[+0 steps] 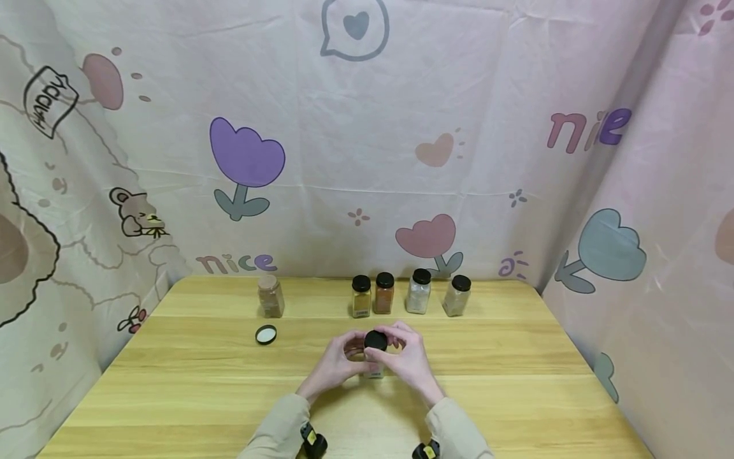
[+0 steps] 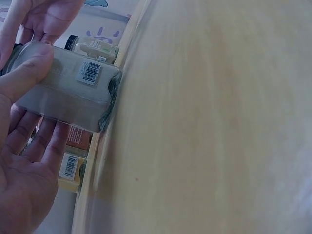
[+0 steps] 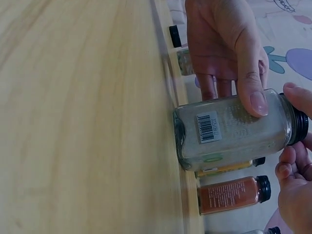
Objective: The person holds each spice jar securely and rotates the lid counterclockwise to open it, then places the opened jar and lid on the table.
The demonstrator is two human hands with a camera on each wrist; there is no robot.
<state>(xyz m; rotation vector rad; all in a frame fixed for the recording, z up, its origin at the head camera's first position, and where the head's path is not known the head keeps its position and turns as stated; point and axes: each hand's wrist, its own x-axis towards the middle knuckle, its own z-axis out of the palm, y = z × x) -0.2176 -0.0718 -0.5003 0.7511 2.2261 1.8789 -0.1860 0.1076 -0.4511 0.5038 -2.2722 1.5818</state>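
Jar [image 3: 239,136] in near middle: gripped round body with left hand [image 1: 334,368], pinched at black lid [image 1: 375,340] with right hand [image 1: 408,358]. Saw lid already on neck; could not tell how tight. Judged as left: brown jar [image 1: 271,301] at far left, uncovered, with loose lid [image 1: 266,335] lying nearer. Saw four capped jars [image 1: 383,296] farther, outside hands' way.

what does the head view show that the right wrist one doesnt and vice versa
Only the head view shows the sleeves and the rightmost jar at the back. Only the right wrist view shows clear barcode stripes on the held jar. Both show the left hand on that jar, the right hand at its black lid, the orange jar and the wooden table.
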